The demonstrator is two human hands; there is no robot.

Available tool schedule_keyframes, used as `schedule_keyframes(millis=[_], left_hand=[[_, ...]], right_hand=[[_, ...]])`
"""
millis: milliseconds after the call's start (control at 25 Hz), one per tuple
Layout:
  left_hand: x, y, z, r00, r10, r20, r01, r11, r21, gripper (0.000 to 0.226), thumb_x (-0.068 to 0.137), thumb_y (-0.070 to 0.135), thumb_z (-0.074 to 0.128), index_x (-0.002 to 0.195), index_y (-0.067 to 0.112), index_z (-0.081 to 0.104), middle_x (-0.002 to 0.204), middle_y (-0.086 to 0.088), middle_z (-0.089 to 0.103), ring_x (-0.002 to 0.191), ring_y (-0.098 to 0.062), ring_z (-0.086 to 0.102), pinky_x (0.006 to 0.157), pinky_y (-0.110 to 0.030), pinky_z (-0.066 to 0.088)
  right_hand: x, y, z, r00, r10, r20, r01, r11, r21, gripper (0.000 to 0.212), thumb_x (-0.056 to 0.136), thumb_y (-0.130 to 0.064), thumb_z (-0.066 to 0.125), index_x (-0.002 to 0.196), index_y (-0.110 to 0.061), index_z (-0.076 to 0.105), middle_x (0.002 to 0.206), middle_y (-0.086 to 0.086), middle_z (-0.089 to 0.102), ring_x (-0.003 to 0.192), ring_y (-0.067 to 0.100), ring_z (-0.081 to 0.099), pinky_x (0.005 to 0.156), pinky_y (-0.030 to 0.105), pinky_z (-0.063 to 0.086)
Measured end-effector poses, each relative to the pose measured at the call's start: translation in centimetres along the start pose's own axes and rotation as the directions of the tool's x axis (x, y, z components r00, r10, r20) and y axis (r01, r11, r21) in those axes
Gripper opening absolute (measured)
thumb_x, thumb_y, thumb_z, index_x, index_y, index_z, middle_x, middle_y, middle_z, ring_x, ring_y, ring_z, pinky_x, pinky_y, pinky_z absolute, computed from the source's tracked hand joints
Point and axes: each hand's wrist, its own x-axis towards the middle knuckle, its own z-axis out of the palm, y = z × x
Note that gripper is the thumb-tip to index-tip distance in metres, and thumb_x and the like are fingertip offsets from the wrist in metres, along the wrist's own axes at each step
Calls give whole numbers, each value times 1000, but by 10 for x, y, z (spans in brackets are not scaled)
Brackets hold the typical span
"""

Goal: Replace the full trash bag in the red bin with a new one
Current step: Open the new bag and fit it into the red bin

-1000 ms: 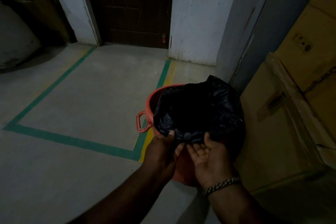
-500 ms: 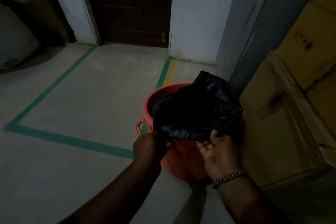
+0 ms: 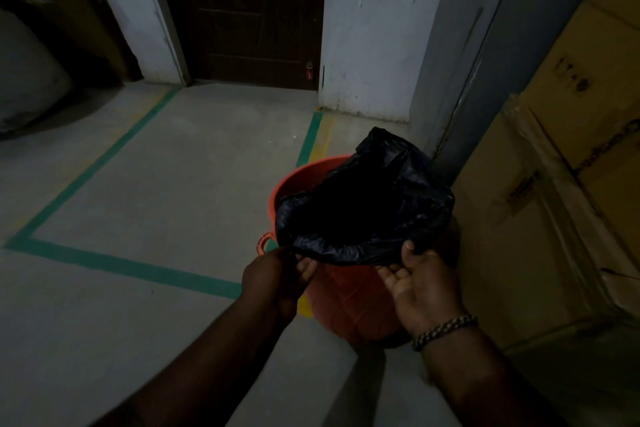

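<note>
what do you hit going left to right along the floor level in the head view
green tape line on the grey floor → left hand → round red plastic bin → right hand → tan cardboard boxes

A dark door stands ahead; green floor tape lies before it, cardboard boxes to its right.

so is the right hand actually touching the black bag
Touching. The head view shows the right hand pinching the black bag's near edge, thumb on top.
</note>
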Motion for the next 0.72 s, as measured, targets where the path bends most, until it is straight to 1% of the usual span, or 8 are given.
schedule_keyframes(millis=[120, 200, 280, 360, 480, 520, 600, 720], left_hand=[[-6, 6, 2, 993, -58, 100, 62, 998, -32, 25, 94, 8, 50, 118, 6, 56, 102, -16, 67, 92, -30, 68, 83, -42, 57], [-8, 5, 5, 986, -76, 148, 81, 996, -30, 21, 93, 10, 57, 115, 8, 60, 105, -15, 70, 96, -31, 70, 88, -45, 57], [-7, 0, 6, 986, -65, 153, 68, 998, -10, 20, 96, 7, 57, 115, 6, 63, 113, -16, 71, 101, -30, 69, 89, -45, 57], [-5, -3, 6, 992, -49, 113, 52, 998, -23, 24, 98, 1, 52, 120, 3, 60, 121, -19, 68, 103, -30, 68, 86, -43, 57], [-10, -10, 11, 993, -49, 105, 51, 998, -20, 27, 99, -3, 47, 123, 3, 58, 121, -17, 66, 103, -28, 65, 93, -42, 53], [-14, -13, 14, 993, -57, 104, 58, 998, -9, 27, 98, -3, 47, 122, 3, 58, 116, -16, 67, 102, -27, 64, 95, -41, 51], [-20, -18, 20, 994, -65, 91, 63, 998, 20, 28, 98, -4, 48, 122, 2, 60, 106, -14, 68, 96, -25, 64, 91, -38, 51], [-23, -22, 25, 995, -37, 95, 33, 999, 43, 28, 96, -4, 51, 121, 1, 62, 104, -11, 72, 94, -24, 67, 83, -35, 54]], right_hand=[[4, -5, -3, 1000, 23, -14, -23, 1000, -8, 12, 104, -9, 48, 112, -10, 58, 108, 13, 63, 96, 28, 62, 75, 41, 52], [5, -6, -4, 999, 49, -12, -49, 998, 38, 9, 103, -11, 51, 103, -10, 60, 108, 12, 61, 96, 25, 60, 86, 41, 49], [2, -6, -4, 997, 76, 10, -76, 991, 109, 9, 102, -14, 52, 102, -9, 60, 109, 10, 59, 97, 24, 59, 94, 41, 45], [-6, 2, -4, 993, 116, 34, -119, 983, 140, 16, 102, -22, 53, 109, -9, 60, 112, 11, 60, 101, 26, 61, 96, 46, 45], [-19, 28, -3, 984, 176, 40, -179, 978, 103, 26, 102, -25, 53, 121, -9, 59, 116, 18, 63, 107, 32, 62, 98, 52, 47], [-23, 36, -1, 986, 165, 40, -168, 981, 93, 26, 102, -22, 53, 124, -8, 57, 116, 20, 62, 106, 32, 62, 97, 50, 48], [-24, 42, 3, 994, 109, 14, -109, 988, 108, 30, 102, -15, 54, 131, -7, 52, 115, 21, 59, 102, 32, 61, 95, 46, 48], [-14, 35, 4, 998, 58, 13, -59, 985, 163, 30, 102, -12, 52, 131, -7, 51, 118, 22, 59, 106, 34, 60, 94, 47, 48]])
